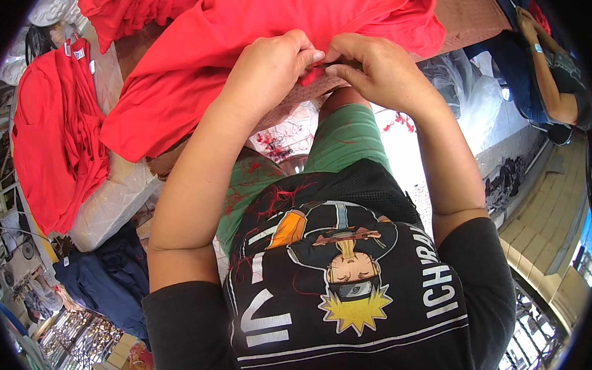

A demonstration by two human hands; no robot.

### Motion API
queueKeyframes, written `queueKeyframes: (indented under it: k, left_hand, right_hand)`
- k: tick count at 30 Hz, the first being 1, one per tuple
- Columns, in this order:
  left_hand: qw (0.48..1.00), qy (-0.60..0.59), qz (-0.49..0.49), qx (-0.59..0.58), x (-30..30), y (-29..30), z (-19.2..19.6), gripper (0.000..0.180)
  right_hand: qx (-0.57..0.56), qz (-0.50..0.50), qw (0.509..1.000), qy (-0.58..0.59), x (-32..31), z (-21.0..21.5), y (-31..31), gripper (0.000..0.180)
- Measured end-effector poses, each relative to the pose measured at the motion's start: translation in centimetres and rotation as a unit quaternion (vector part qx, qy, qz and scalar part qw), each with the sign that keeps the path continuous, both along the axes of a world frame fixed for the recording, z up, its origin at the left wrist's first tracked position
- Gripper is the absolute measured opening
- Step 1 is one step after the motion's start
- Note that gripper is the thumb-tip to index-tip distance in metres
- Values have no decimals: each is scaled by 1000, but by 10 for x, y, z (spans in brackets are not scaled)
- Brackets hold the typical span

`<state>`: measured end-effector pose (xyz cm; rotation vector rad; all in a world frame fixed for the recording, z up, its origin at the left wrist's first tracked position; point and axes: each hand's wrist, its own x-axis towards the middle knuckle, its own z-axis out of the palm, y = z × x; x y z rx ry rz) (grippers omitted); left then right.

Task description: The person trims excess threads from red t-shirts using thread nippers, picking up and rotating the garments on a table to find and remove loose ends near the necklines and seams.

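At the far left I saw a heap of red garments (59, 140), small white labels (78, 54) at its top edge, too tiny for me to read. It lay against a bundle in clear plastic (106, 201), and dark blue cloth (110, 275) sagged below; together they crowded the space outside the left elbow.

Next came the red garment (234, 34) in hand, spread over a brown tabletop (478, 14) and drooping past its near edge towards the lap. The left hand (270, 69) had thumb and fingertips pinched closed on the red fabric. Just beside it, the right hand (384, 73) had its thumb and fingers drawn together around a thin dark thing (343, 64) — I could not tell what it was.

Below the hands, a gap between the forearms showed green shorts (347, 139) and pale floor strewn with red scraps (274, 146). Loose red threads (283, 198) clung to the black shirt (408, 279), which bore large white lettering and a yellow-haired cartoon figure (351, 276).

Right of the right wrist, clear plastic sheeting (476, 102) bunched under the table edge. The tabletop's corner ended near a co-worker's arm (548, 71) — well apart from the two hands — and tan boards (535, 212) ran down the far right.
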<state>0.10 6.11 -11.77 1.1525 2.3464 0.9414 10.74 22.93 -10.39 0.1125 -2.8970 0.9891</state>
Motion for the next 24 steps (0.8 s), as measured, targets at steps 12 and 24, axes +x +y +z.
queueKeyframes:
  k: [12, 24]
  left_hand:
    - [958, -195, -135, 160, -5, -69, 65, 20]
    - [984, 122, 63, 117, 34, -23, -21, 20]
  right_hand:
    - [-118, -43, 992, 15, 18, 16, 22, 21]
    - [-249, -51, 967, 4, 6, -29, -4, 15]
